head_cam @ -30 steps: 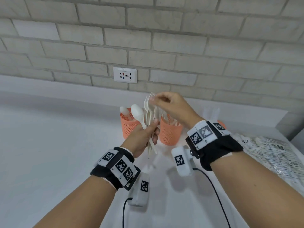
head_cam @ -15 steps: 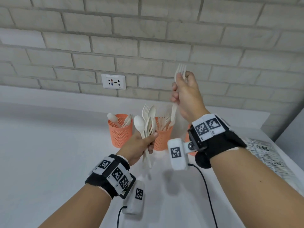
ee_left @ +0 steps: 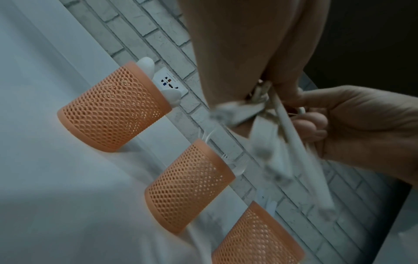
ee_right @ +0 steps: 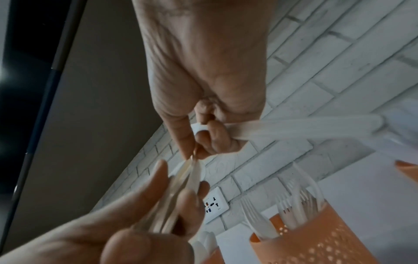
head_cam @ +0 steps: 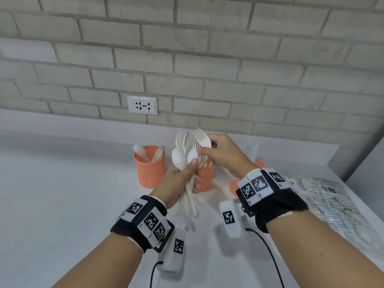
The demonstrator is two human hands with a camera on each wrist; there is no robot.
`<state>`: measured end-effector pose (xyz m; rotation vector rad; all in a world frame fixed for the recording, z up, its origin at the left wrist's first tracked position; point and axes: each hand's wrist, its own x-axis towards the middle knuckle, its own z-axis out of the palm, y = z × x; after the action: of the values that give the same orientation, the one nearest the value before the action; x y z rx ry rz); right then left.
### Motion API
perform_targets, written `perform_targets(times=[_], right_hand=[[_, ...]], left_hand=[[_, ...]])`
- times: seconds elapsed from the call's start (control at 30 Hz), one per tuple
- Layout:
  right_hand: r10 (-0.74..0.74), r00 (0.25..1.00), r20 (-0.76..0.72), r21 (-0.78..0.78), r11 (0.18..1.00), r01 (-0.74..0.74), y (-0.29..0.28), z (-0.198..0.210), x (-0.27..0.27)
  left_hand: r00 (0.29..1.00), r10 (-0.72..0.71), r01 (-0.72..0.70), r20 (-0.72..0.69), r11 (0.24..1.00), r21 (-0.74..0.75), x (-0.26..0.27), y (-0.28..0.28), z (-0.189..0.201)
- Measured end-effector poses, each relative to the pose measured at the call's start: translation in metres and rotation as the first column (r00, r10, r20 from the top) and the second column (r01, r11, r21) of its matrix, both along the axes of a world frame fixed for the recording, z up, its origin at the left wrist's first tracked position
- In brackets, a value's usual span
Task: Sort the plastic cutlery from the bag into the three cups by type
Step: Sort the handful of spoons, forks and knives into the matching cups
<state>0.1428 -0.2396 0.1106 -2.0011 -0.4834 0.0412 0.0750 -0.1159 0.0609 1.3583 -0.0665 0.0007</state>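
Observation:
My left hand (head_cam: 187, 175) grips a bundle of white plastic cutlery (head_cam: 182, 156), spoons and forks upright, in front of the middle cup. Against the top of that bundle sits my right hand (head_cam: 209, 149), with a white fork (head_cam: 202, 138) held in its curled fingers; the fork's handle (ee_right: 294, 128) crosses them and points down to the right. Its thumb and forefinger touch a spoon in the bundle. Three orange mesh cups stand in a row by the wall: the left cup (head_cam: 149, 173) holds spoons, the middle cup (ee_right: 316, 243) holds forks, and the right cup (ee_left: 255, 237) is mostly hidden behind my right wrist.
The crumpled clear plastic bag (head_cam: 324, 200) lies on the white counter (head_cam: 62, 194) at the right. A brick wall with a power socket (head_cam: 142, 105) runs behind the cups. Cables trail from both wrist cameras near the counter's front.
My right hand pulled a fork up out of the bundle, raised it high, and has now come back down to the bundle with the fork still in it. The left hand stayed put.

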Motion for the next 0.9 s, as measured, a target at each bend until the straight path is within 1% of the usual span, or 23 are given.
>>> perform_targets(times=[0.1, 0.17, 0.27, 0.33, 0.37, 0.4, 0.43, 0.5, 0.53, 0.6, 0.67, 0.7, 0.77, 0.8, 0.83, 0.87, 0.9], right_hand=[[-0.047, 0.998, 0.032, 0.022, 0.999, 0.047, -0.002, -0.005, 0.002], [-0.096, 0.994, 0.045, 0.05, 0.994, 0.094, -0.003, -0.008, 0.002], [-0.189, 0.979, 0.072, 0.098, 0.978, 0.182, -0.006, -0.009, 0.001], [-0.26, 0.962, 0.087, 0.159, 0.957, 0.244, -0.007, -0.012, 0.003], [-0.279, 0.958, 0.066, 0.202, 0.944, 0.261, -0.007, -0.013, 0.002], [-0.275, 0.961, 0.022, 0.243, 0.934, 0.262, -0.006, -0.015, 0.001], [-0.237, 0.971, -0.041, 0.294, 0.926, 0.238, -0.005, -0.016, -0.001], [-0.069, 0.985, -0.16, 0.407, 0.904, 0.13, -0.004, -0.02, -0.007], [-0.021, 0.984, -0.179, 0.418, 0.903, 0.095, -0.004, -0.022, -0.008], [-0.058, 0.981, -0.186, 0.374, 0.919, 0.125, -0.004, -0.023, -0.004], [-0.112, 0.967, -0.229, 0.395, 0.897, 0.198, -0.004, -0.018, 0.001], [-0.114, 0.96, -0.254, 0.452, 0.864, 0.222, -0.004, -0.014, 0.004], [-0.11, 0.954, -0.278, 0.6, 0.756, 0.262, -0.007, 0.0, 0.005], [-0.123, 0.956, -0.267, 0.649, 0.71, 0.273, -0.009, 0.006, 0.007], [-0.136, 0.959, -0.249, 0.671, 0.689, 0.272, -0.01, 0.012, 0.009], [-0.148, 0.963, -0.224, 0.654, 0.71, 0.261, -0.01, 0.015, 0.011], [-0.146, 0.97, -0.193, 0.606, 0.76, 0.235, -0.009, 0.018, 0.01]], left_hand=[[1.0, 0.011, -0.011, -0.007, 1.0, -0.029, 0.002, -0.003, 0.0], [1.0, 0.009, -0.009, -0.011, 1.0, -0.007, 0.003, -0.003, -0.001], [1.0, 0.002, -0.003, -0.02, 1.0, -0.027, 0.006, -0.005, -0.004], [1.0, -0.001, 0.0, -0.019, 1.0, -0.016, 0.007, -0.007, -0.004], [1.0, 0.0, 0.0, -0.014, 1.0, 0.0, 0.008, -0.008, -0.004], [1.0, 0.002, -0.002, -0.005, 1.0, 0.017, 0.008, -0.009, -0.005], [1.0, 0.007, -0.007, 0.014, 0.999, 0.035, 0.009, -0.01, -0.006], [0.998, 0.009, -0.012, 0.056, 0.999, 0.052, 0.009, -0.012, -0.007], [0.998, 0.004, -0.007, 0.063, 0.999, 0.051, 0.01, -0.012, -0.007], [0.999, -0.001, -0.001, 0.051, 0.999, 0.037, 0.011, -0.011, -0.009], [1.0, 0.006, -0.007, 0.024, 1.0, 0.026, 0.012, -0.007, -0.012], [1.0, 0.014, -0.015, 0.014, 1.0, 0.025, 0.013, -0.005, -0.013], [0.999, 0.041, -0.041, -0.002, 0.999, 0.021, 0.014, 0.0, -0.016], [0.998, 0.057, -0.057, -0.011, 0.998, 0.02, 0.014, 0.002, -0.017], [0.997, 0.073, -0.072, -0.016, 0.997, 0.025, 0.015, 0.004, -0.018], [0.996, 0.088, -0.088, -0.015, 0.995, 0.043, 0.014, 0.005, -0.019], [0.994, 0.109, -0.108, -0.007, 0.991, 0.08, 0.013, 0.006, -0.02]])
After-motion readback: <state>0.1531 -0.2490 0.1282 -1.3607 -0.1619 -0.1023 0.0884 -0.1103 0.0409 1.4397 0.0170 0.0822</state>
